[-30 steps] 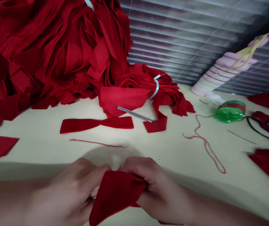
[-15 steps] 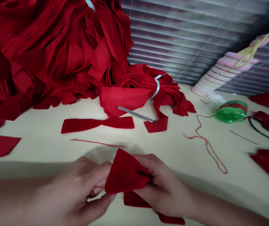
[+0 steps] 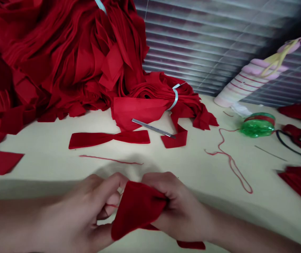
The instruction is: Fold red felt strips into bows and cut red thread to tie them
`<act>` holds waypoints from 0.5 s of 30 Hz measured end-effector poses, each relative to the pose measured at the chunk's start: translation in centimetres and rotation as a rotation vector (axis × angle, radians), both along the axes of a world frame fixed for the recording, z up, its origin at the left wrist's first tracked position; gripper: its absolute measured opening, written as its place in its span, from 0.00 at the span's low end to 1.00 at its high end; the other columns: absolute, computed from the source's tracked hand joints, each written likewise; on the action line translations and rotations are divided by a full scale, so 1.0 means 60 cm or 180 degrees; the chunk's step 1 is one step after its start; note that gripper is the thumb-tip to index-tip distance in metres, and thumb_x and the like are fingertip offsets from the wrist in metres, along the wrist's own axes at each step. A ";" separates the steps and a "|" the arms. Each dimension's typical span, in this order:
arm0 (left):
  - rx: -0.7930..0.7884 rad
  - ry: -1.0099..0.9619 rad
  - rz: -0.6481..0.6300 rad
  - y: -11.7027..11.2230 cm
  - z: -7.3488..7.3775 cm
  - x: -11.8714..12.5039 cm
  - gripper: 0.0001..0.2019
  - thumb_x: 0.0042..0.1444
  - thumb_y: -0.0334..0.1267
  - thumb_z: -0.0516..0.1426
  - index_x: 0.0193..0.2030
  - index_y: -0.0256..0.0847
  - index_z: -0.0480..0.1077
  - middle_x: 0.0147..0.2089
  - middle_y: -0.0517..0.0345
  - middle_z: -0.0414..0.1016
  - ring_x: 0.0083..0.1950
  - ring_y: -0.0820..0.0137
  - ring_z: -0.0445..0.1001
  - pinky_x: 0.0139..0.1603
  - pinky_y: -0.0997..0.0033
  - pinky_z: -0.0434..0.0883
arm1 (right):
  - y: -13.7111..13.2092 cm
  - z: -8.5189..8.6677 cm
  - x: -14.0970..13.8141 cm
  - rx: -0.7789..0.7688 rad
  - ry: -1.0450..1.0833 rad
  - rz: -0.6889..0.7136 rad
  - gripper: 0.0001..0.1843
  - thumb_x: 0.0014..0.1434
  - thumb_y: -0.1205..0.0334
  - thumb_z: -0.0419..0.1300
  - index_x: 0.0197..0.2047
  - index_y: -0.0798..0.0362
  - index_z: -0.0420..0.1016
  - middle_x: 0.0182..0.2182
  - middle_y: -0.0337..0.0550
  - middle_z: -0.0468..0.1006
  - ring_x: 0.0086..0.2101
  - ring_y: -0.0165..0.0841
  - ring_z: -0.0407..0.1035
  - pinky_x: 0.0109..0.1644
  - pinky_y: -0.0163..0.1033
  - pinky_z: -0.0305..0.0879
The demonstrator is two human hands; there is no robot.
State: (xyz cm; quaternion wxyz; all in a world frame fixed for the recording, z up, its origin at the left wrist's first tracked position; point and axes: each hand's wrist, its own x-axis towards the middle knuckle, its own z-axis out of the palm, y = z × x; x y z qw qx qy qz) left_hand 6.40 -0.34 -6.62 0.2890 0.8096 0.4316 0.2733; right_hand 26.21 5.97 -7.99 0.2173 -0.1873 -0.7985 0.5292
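Observation:
Near the front edge of the cream table point(image 3: 192, 165), both my hands work on a small red fabric piece point(image 3: 136, 211). My right hand point(image 3: 178, 207) pinches the pleated middle of this piece, fingers closed on it. My left hand point(image 3: 87, 211) is curled beside it, thumb and fingers closed at the fabric's left edge, where a thin red thread shows. A tail of the same red fabric hangs below my right hand. Further back, a flat red bow-shaped strip point(image 3: 109, 138) lies on the table.
A big heap of red fabric point(image 3: 55, 56) fills the back left, with a tied bundle point(image 3: 166, 96) and a metal ruler point(image 3: 153, 128). A loose red thread point(image 3: 229, 160) leads to a green spool point(image 3: 257, 125). Black scissors point(image 3: 298, 144) and more red pieces lie right.
The red piece's flap, raised upright half a second ago, has folded down toward me again. My left fingers have closed in on its left edge.

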 end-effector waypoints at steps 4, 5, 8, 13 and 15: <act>-0.0652 -0.0077 -0.0158 0.000 -0.004 0.003 0.18 0.45 0.28 0.52 0.43 0.41 0.53 0.28 0.65 0.67 0.25 0.77 0.67 0.23 0.81 0.64 | -0.007 -0.002 -0.009 0.0280 -0.0084 -0.0073 0.06 0.45 0.73 0.59 0.25 0.56 0.66 0.21 0.34 0.64 0.23 0.22 0.59 0.27 0.28 0.55; -0.0680 -0.0058 -0.0184 0.001 -0.006 0.003 0.21 0.44 0.28 0.53 0.46 0.42 0.52 0.27 0.67 0.66 0.24 0.77 0.67 0.23 0.80 0.64 | -0.008 -0.002 -0.011 0.0291 -0.0132 -0.0064 0.05 0.46 0.73 0.59 0.26 0.56 0.67 0.21 0.35 0.66 0.24 0.23 0.59 0.28 0.28 0.56; -0.0520 0.0087 -0.0148 0.001 -0.012 0.002 0.25 0.46 0.30 0.55 0.49 0.43 0.49 0.28 0.68 0.66 0.25 0.76 0.67 0.27 0.79 0.65 | -0.009 -0.002 -0.011 0.0167 -0.0094 -0.0086 0.06 0.47 0.76 0.56 0.24 0.56 0.65 0.22 0.35 0.66 0.24 0.23 0.59 0.28 0.28 0.56; -0.0349 0.0276 -0.0090 0.001 -0.006 0.006 0.09 0.54 0.31 0.49 0.39 0.43 0.50 0.26 0.67 0.57 0.23 0.78 0.60 0.21 0.81 0.60 | -0.003 0.008 -0.007 -0.0645 0.0084 -0.0343 0.10 0.50 0.71 0.55 0.22 0.56 0.57 0.19 0.32 0.54 0.21 0.21 0.48 0.22 0.27 0.48; -0.0269 0.0244 -0.0139 0.000 -0.001 0.007 0.08 0.55 0.30 0.47 0.40 0.42 0.50 0.24 0.69 0.51 0.20 0.79 0.55 0.19 0.82 0.56 | 0.000 0.012 -0.009 -0.0855 0.0141 -0.0493 0.11 0.52 0.68 0.55 0.21 0.55 0.57 0.19 0.32 0.52 0.21 0.21 0.46 0.21 0.28 0.46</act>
